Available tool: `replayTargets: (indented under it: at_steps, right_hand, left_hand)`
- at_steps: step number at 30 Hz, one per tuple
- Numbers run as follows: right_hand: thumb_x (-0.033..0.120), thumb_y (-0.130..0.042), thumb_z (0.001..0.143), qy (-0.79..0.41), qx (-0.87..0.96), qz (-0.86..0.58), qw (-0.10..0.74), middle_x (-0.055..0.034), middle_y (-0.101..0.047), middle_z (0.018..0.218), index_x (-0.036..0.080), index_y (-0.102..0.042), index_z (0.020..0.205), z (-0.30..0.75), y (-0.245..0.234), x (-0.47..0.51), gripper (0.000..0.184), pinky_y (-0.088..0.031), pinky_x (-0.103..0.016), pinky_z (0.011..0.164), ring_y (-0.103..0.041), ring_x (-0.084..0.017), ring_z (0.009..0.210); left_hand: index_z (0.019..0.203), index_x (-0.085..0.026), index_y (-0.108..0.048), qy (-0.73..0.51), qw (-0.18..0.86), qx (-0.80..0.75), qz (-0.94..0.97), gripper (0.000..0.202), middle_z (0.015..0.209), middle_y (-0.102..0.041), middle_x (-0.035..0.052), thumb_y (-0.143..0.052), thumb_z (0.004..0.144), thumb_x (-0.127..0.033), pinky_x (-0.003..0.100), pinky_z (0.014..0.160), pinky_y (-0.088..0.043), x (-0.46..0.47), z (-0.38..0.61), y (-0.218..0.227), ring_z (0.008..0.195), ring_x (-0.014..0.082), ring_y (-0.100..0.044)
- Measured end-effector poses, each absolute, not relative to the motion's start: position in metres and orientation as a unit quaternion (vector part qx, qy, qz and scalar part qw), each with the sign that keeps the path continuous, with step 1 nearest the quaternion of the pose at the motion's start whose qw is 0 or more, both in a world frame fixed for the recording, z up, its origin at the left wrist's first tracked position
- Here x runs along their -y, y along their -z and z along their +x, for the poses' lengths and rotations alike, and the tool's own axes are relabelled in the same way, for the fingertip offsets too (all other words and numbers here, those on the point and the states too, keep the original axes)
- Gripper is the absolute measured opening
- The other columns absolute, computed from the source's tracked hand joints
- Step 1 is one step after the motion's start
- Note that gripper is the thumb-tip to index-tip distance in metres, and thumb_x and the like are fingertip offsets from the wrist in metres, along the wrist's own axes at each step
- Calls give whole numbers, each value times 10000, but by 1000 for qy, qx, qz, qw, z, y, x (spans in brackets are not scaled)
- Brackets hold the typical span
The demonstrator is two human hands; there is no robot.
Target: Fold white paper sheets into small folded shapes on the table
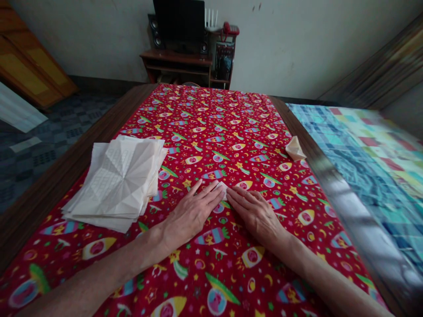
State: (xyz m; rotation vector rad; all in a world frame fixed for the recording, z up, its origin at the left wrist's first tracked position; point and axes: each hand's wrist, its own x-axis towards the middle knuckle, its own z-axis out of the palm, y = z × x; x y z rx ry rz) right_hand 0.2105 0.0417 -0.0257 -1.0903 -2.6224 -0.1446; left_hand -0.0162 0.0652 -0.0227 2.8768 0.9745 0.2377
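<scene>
A small folded piece of white paper (222,189) lies on the red patterned cloth (211,127) between my two hands. My left hand (197,204) rests nearly flat, its fingertips pressing on the paper's left part and its thumb apart from the fingers. From the other side, my right hand (254,210) touches the paper's right edge with outstretched fingers, palm down. The fingers cover part of the paper, so its full shape is hidden. To the left of my left hand sits a stack of creased paper sheets (115,185), the top one marked with radiating folds.
A folded paper piece (295,149) stands near the table's right edge. The table's dark wooden border (109,119) shows along both sides. Beyond the far end is a desk (178,59) with a monitor (180,22). A bed with a checked cover (357,154) adjoins on the right.
</scene>
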Motion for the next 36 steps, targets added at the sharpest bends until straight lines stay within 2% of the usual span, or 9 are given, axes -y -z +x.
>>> replayTargets:
  at_steps: [5,12,16,19,22,27,31,34,36]
  right_hand:
    - [109,-348,919,39,910,-387,144,-97,-523,1359,144,-458,1369,223,26,-35,465,-473,-438,990,-462,-233,1280]
    - [115,-364,919,26,898,-410,159,-98,-482,1389,170,-456,1374,230,32,-31,468,-461,-443,1013,-431,-226,1305]
    - [93,-351,903,48,892,-425,149,-116,-445,1417,133,-478,1347,234,37,-28,463,-449,-439,1017,-421,-231,1312]
    - [95,-353,894,84,889,-428,143,-141,-510,1361,94,-544,1270,231,35,-28,421,-488,-444,954,-501,-263,1241]
    - [135,-385,907,120,879,-433,159,-170,-587,1271,78,-594,1188,220,29,-31,355,-507,-448,900,-567,-288,1158]
    - [139,-417,922,160,883,-393,201,-200,-540,1315,89,-534,1259,200,20,-41,360,-455,-470,945,-489,-306,1239]
    - [132,-438,925,91,895,-374,223,-166,-615,1230,118,-583,1180,195,25,-50,294,-455,-475,923,-579,-286,1117]
    - [182,-480,930,-24,863,-408,296,-96,-696,1062,166,-648,1033,196,32,-58,198,-508,-376,822,-648,-216,938]
    - [202,-522,912,-118,816,-439,356,-70,-707,996,183,-670,956,197,35,-62,156,-518,-307,775,-653,-182,888]
  left_hand:
    - [1401,-189,-382,-88,43,-322,942,628,1481,-380,37,-356,806,12,472,1160,-182,-61,-24,22,1410,206,-249]
    - [1369,-171,-439,-111,34,-329,937,574,1444,-438,30,-370,825,-5,437,1153,-253,-56,-34,19,1398,201,-279]
    - [1354,-145,-459,-120,37,-321,939,565,1449,-431,37,-368,819,10,441,1134,-309,-57,-34,22,1390,218,-294]
    - [1232,-111,-582,-168,54,-320,931,482,1442,-436,77,-370,818,15,423,1119,-355,-62,-34,26,1387,229,-302]
    - [1112,-123,-661,-250,80,-325,909,416,1417,-463,107,-374,836,-2,410,1078,-422,-68,-34,27,1357,227,-360]
    - [1132,-109,-649,-324,96,-352,873,425,1316,-560,124,-365,835,0,382,1049,-454,-73,-37,27,1244,200,-496]
    - [1203,-102,-603,-322,113,-374,862,431,1285,-583,121,-373,849,-19,359,1055,-443,-75,-37,33,1220,194,-516]
    - [1291,-97,-527,-331,125,-387,851,446,1268,-587,130,-371,876,-52,360,1033,-458,-78,-35,38,1194,200,-532]
    - [1335,-95,-477,-326,128,-407,844,451,1228,-601,140,-401,891,-100,386,998,-478,-80,-33,40,1148,224,-552]
